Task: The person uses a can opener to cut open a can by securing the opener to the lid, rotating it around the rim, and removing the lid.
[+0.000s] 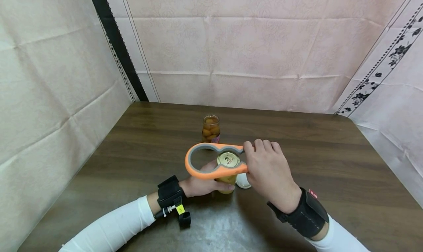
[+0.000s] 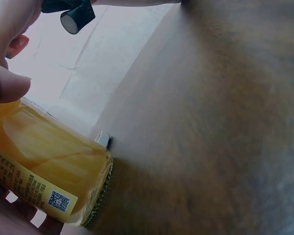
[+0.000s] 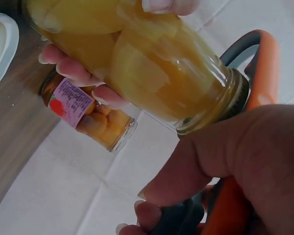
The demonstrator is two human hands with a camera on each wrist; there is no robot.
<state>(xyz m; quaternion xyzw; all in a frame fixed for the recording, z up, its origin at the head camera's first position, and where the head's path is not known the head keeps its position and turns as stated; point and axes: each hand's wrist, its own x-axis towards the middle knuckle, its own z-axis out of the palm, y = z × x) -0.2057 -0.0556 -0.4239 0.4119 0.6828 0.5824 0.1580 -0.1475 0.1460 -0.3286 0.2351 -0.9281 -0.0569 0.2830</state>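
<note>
In the head view my left hand (image 1: 204,185) grips a glass jar (image 1: 226,180) of yellow fruit. Its label carries a square code, seen on the jar (image 2: 49,161) in the left wrist view. An orange and grey jar opener (image 1: 197,174) lies level around the jar's gold lid (image 1: 228,159). My right hand (image 1: 269,171) holds the opener's handles at the right end. The right wrist view shows the thumb (image 3: 186,171) bent over the grey handle beside the lidded end of the jar (image 3: 152,68).
Behind the opener stands a second jar (image 1: 210,127) of round orange fruit with a purple label; no lid shows on it. A white lid (image 1: 243,181) lies on the brown table (image 1: 158,134) just right of the held jar. Pale cloth (image 1: 251,46) hangs behind the table.
</note>
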